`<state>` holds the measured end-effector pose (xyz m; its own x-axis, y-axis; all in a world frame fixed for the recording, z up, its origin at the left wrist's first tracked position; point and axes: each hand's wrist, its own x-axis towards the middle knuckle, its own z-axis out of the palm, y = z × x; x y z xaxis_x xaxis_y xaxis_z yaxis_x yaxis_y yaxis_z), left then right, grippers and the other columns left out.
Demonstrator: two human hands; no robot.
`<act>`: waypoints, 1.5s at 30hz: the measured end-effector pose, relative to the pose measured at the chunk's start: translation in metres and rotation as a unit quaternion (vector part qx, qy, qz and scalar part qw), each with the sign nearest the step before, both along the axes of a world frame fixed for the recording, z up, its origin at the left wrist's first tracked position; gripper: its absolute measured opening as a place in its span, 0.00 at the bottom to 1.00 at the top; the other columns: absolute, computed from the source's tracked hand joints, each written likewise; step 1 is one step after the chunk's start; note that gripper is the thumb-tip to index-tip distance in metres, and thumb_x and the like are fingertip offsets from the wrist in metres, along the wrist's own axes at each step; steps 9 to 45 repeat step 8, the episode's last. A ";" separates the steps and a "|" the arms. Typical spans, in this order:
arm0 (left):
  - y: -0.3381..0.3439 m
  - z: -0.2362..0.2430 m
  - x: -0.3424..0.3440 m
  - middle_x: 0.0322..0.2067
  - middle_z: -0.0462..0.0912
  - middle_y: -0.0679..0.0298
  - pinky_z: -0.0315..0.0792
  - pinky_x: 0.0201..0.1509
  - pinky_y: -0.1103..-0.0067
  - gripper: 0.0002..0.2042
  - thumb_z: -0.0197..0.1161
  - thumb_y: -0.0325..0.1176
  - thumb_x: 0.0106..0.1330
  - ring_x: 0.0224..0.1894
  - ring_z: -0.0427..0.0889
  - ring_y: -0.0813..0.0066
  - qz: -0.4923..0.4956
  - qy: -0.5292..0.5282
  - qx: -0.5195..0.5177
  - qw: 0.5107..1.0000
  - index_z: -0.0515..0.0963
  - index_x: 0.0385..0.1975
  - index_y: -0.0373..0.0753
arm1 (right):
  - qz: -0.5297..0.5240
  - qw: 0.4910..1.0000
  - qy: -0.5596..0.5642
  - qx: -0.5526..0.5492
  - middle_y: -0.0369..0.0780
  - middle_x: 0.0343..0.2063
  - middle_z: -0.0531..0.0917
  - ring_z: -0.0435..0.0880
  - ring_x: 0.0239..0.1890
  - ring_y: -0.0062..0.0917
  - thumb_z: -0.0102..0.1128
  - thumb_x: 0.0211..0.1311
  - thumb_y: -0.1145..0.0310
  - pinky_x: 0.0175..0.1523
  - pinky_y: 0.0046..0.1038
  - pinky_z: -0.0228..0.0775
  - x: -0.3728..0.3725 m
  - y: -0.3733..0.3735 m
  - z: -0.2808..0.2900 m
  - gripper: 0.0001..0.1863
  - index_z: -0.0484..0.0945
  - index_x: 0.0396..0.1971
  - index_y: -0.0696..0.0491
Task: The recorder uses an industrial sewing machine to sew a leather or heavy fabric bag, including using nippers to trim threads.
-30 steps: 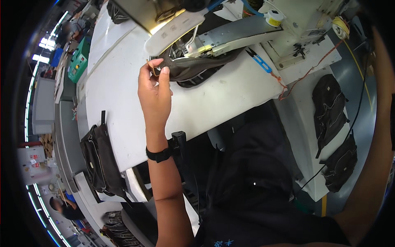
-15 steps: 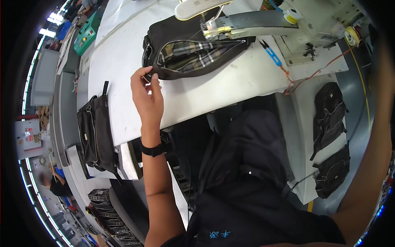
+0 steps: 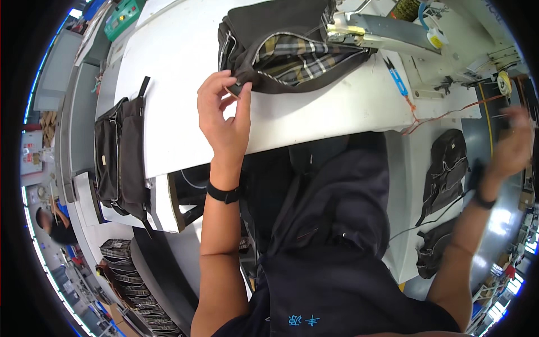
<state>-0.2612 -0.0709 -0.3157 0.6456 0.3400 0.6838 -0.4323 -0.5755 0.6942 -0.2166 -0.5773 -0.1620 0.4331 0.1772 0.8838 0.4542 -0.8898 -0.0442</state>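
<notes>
A dark brown bag (image 3: 275,21) lies on the white sewing table at the arm of a sewing machine (image 3: 393,31). Its curved zip gapes, showing a plaid lining (image 3: 300,59). With thumb and fingers closed, my left hand (image 3: 225,115) pinches the bag's near left corner. My right hand (image 3: 514,146) is raised off to the right, past the machine and apart from the bag. Motion smears its fingers, so whether they hold anything cannot be made out. Blue-handled thread snips (image 3: 397,80) lie on the table right of the bag, tied to an orange cord (image 3: 435,117).
Another dark bag (image 3: 119,154) rests on a ledge at the table's left end. Two more, one partly behind my right arm, lie on a lower surface at right: a dark bag (image 3: 446,171) and a dark bag (image 3: 431,255). Plaid-lined pieces (image 3: 132,281) are stacked lower left.
My right hand has come into view at the right, where only the blurred arm showed before. My left hand keeps its pinch on the bag. The whole view has shifted.
</notes>
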 end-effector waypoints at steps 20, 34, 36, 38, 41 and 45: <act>0.002 -0.020 0.004 0.59 0.79 0.57 0.78 0.42 0.83 0.18 0.71 0.23 0.68 0.49 0.80 0.75 -0.030 -0.007 -0.025 0.999 0.75 0.55 0.40 | -0.011 0.936 0.339 -0.093 0.52 0.58 0.81 0.79 0.61 0.47 0.58 0.74 0.69 0.68 0.41 0.69 0.033 0.106 -0.172 0.20 0.76 0.63 0.56; 0.002 -0.020 0.004 0.59 0.79 0.57 0.78 0.42 0.83 0.18 0.71 0.23 0.68 0.49 0.80 0.75 -0.030 -0.007 -0.025 0.999 0.75 0.55 0.40 | -0.011 0.936 0.339 -0.093 0.52 0.58 0.81 0.79 0.61 0.47 0.58 0.74 0.69 0.68 0.41 0.69 0.033 0.106 -0.172 0.20 0.76 0.63 0.56; 0.002 -0.020 0.004 0.59 0.79 0.57 0.78 0.42 0.83 0.18 0.71 0.23 0.68 0.49 0.80 0.75 -0.030 -0.007 -0.025 0.999 0.75 0.55 0.40 | -0.011 0.936 0.339 -0.093 0.52 0.58 0.81 0.79 0.61 0.47 0.58 0.74 0.69 0.68 0.41 0.69 0.033 0.106 -0.172 0.20 0.76 0.63 0.56; 0.002 -0.020 0.004 0.59 0.79 0.57 0.78 0.42 0.83 0.18 0.71 0.23 0.68 0.49 0.80 0.75 -0.030 -0.007 -0.025 0.999 0.75 0.55 0.40 | -0.011 0.936 0.339 -0.093 0.52 0.58 0.81 0.79 0.61 0.47 0.58 0.74 0.69 0.68 0.41 0.69 0.033 0.106 -0.172 0.20 0.76 0.63 0.56; 0.002 -0.020 0.004 0.59 0.79 0.57 0.78 0.42 0.83 0.18 0.71 0.23 0.68 0.49 0.80 0.75 -0.030 -0.007 -0.025 0.999 0.75 0.55 0.40 | -0.011 0.936 0.339 -0.093 0.52 0.58 0.81 0.79 0.61 0.47 0.58 0.74 0.69 0.68 0.41 0.69 0.033 0.106 -0.172 0.20 0.76 0.63 0.56; 0.002 -0.020 0.004 0.59 0.79 0.57 0.78 0.42 0.83 0.18 0.71 0.23 0.68 0.49 0.80 0.75 -0.030 -0.007 -0.025 0.999 0.75 0.55 0.40 | -0.011 0.936 0.339 -0.093 0.52 0.58 0.81 0.79 0.61 0.47 0.58 0.74 0.69 0.68 0.41 0.69 0.033 0.106 -0.172 0.20 0.76 0.63 0.56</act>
